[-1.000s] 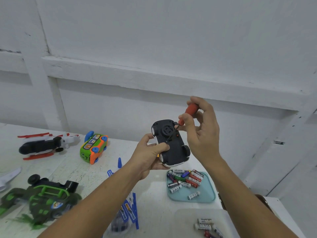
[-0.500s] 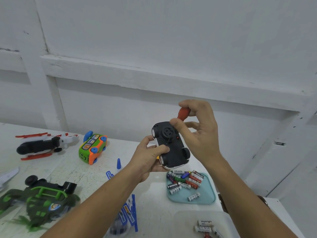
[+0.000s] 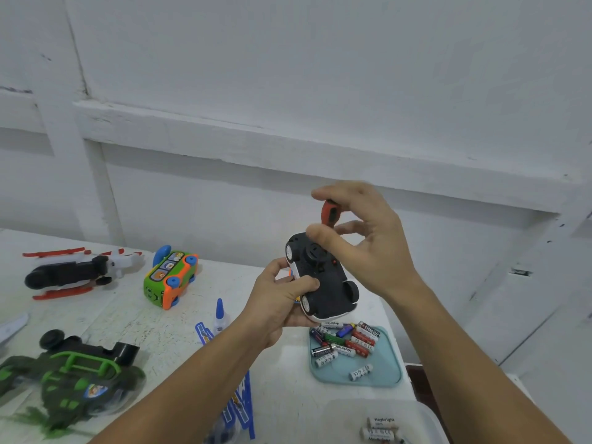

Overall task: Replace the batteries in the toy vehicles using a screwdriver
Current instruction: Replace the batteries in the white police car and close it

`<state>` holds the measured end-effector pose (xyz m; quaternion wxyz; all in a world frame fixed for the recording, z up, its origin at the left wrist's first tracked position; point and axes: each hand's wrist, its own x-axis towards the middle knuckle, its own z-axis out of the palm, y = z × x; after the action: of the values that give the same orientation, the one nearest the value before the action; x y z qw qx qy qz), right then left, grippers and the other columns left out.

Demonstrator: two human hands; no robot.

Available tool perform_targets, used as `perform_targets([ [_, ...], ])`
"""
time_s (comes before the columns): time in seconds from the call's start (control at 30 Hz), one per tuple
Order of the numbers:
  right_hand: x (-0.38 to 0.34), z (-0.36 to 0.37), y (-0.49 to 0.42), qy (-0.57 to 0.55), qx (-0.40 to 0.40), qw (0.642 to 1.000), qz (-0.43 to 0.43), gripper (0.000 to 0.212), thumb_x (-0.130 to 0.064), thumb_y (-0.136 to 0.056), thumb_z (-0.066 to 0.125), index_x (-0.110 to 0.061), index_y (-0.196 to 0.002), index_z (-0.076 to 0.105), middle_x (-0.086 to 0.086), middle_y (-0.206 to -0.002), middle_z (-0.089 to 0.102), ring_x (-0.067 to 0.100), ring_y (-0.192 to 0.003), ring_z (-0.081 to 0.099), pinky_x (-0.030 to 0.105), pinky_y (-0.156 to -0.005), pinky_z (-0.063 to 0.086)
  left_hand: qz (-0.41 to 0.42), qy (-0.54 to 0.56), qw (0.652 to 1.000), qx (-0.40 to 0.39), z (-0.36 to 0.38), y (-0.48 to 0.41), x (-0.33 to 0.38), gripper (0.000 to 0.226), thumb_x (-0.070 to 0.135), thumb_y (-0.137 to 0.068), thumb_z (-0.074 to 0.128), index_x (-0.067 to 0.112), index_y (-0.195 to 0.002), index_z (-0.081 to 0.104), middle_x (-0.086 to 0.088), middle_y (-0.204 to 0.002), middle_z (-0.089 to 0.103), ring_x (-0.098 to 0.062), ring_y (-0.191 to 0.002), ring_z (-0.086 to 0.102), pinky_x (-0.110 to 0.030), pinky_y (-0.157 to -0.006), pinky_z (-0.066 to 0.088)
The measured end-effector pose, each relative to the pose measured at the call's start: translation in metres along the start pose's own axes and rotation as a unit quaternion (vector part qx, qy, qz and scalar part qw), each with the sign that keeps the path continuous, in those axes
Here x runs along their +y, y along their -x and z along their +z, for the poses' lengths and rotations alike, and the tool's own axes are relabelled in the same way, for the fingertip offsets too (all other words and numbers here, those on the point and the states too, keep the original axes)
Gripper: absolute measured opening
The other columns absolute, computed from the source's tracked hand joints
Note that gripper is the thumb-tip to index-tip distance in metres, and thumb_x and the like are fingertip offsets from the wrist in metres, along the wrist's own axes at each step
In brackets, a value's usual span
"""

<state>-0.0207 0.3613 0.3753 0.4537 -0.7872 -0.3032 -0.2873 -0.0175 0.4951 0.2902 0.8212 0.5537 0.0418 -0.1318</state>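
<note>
The left hand (image 3: 282,302) grips an upturned white toy car (image 3: 322,280); the right hand (image 3: 358,232) pinches a red-handled screwdriver (image 3: 330,213) upright over its black underside.

Right grip (image 3: 362,238) is blurring and covering the screwdriver (image 3: 328,213) shaft and tip. Left forearm (image 3: 192,386) is part-hiding the blue packet (image 3: 248,411), bottom centre. Bottom edge is cropping the clear tub (image 3: 423,411).

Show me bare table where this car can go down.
Bare table lies between the green buggy and the glue bottle, and more behind the bottle beside the orange bus. The teal tray is crowded with batteries.
</note>
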Motion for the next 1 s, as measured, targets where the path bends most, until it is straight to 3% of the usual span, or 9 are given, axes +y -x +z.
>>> perform_targets([
  [0.07, 0.000, -0.003, -0.003, -0.001, 0.014, 1.000, 0.006, 0.033, -0.018, -0.077, 0.079, -0.030, -0.105, 0.069, -0.003, -0.096, 0.054, 0.010, -0.083, 0.062, 0.026, -0.073, 0.057, 0.001, 0.001, 1.000, 0.005, -0.001, 0.000, 0.001, 0.038, -0.002, -0.084, 0.068, 0.020, -0.112, 0.053, -0.012, -0.100, 0.073, -0.038, -0.079, 0.073, -0.044, -0.052, 0.059],
  [0.17, 0.003, -0.009, -0.006, 0.019, 0.008, 1.000, 0.001, 0.033, -0.006, -0.083, 0.073, -0.026, -0.110, 0.070, 0.000, -0.091, 0.060, 0.010, -0.078, 0.067, 0.026, -0.077, 0.057, -0.002, 0.015, 1.000, 0.013, -0.005, -0.001, 0.003, 0.043, -0.002, -0.084, 0.068, 0.016, -0.120, 0.051, -0.016, -0.105, 0.072, -0.040, -0.080, 0.072, -0.042, -0.050, 0.058],
  [0.37, -0.001, -0.012, -0.005, -0.019, -0.059, 0.998, 0.012, 0.041, -0.003, -0.089, 0.053, -0.024, -0.124, 0.061, -0.003, -0.114, 0.068, 0.014, -0.102, 0.068, 0.034, -0.089, 0.057, 0.006, 0.013, 1.000, 0.010, -0.004, 0.000, 0.003, 0.045, -0.003, -0.084, 0.069, 0.017, -0.120, 0.050, -0.013, -0.101, 0.073, -0.038, -0.079, 0.073, -0.042, -0.050, 0.059],
  [0.47, -0.004, -0.010, -0.007, -0.018, -0.055, 0.998, -0.001, 0.032, -0.018, -0.085, 0.069, -0.029, -0.114, 0.066, -0.002, -0.114, 0.062, 0.015, -0.102, 0.064, 0.031, -0.085, 0.057, 0.007, 0.008, 1.000, 0.008, -0.003, 0.001, 0.003, 0.046, -0.002, -0.084, 0.069, 0.019, -0.121, 0.050, -0.011, -0.099, 0.073, -0.036, -0.078, 0.073, -0.041, -0.050, 0.058],
  [0.57, -0.002, -0.011, -0.009, -0.033, -0.035, 0.999, 0.007, 0.031, -0.013, -0.081, 0.074, -0.028, -0.109, 0.071, 0.000, -0.097, 0.056, 0.016, -0.086, 0.065, 0.032, -0.081, 0.057, 0.006, 0.011, 1.000, 0.010, -0.005, 0.001, 0.003, 0.045, -0.002, -0.084, 0.069, 0.017, -0.121, 0.051, -0.014, -0.101, 0.073, -0.038, -0.077, 0.073, -0.041, -0.050, 0.058],
  [0.77, -0.004, -0.014, -0.007, -0.048, -0.056, 0.997, 0.013, 0.041, -0.001, -0.089, 0.050, -0.024, -0.120, 0.062, -0.001, -0.111, 0.067, 0.017, -0.099, 0.068, 0.025, -0.084, 0.055, 0.002, 0.018, 1.000, 0.009, -0.005, 0.002, 0.005, 0.045, -0.002, -0.084, 0.069, 0.017, -0.120, 0.051, -0.014, -0.099, 0.074, -0.040, -0.078, 0.073, -0.042, -0.051, 0.059],
  [0.83, -0.005, -0.015, -0.007, -0.017, -0.053, 0.998, -0.001, 0.034, -0.008, -0.087, 0.059, -0.025, -0.115, 0.065, -0.002, -0.117, 0.061, 0.016, -0.102, 0.064, 0.024, -0.085, 0.054, 0.004, 0.019, 1.000, 0.012, -0.005, 0.002, 0.006, 0.046, -0.001, -0.083, 0.069, 0.018, -0.120, 0.050, -0.013, -0.096, 0.074, -0.039, -0.076, 0.073, -0.042, -0.052, 0.059],
  [0.9, -0.005, -0.016, -0.007, -0.012, -0.047, 0.999, -0.004, 0.030, -0.013, -0.084, 0.072, -0.027, -0.111, 0.068, 0.000, -0.109, 0.056, 0.014, -0.095, 0.064, 0.025, -0.083, 0.054, 0.006, 0.018, 1.000, 0.015, -0.006, 0.002, 0.006, 0.045, -0.001, -0.083, 0.069, 0.018, -0.120, 0.051, -0.013, -0.096, 0.074, -0.038, -0.074, 0.073, -0.042, -0.052, 0.059],
  [1.0, -0.005, -0.018, -0.007, -0.015, -0.045, 0.999, -0.005, 0.041, 0.001, -0.083, 0.071, -0.024, -0.116, 0.066, 0.001, -0.094, 0.061, 0.011, -0.081, 0.068, 0.020, -0.082, 0.053, 0.003, 0.019, 1.000, 0.017, -0.004, 0.005, 0.005, 0.041, -0.002, -0.084, 0.068, 0.017, -0.117, 0.053, -0.015, -0.097, 0.074, -0.038, -0.073, 0.073, -0.040, -0.049, 0.057],
])
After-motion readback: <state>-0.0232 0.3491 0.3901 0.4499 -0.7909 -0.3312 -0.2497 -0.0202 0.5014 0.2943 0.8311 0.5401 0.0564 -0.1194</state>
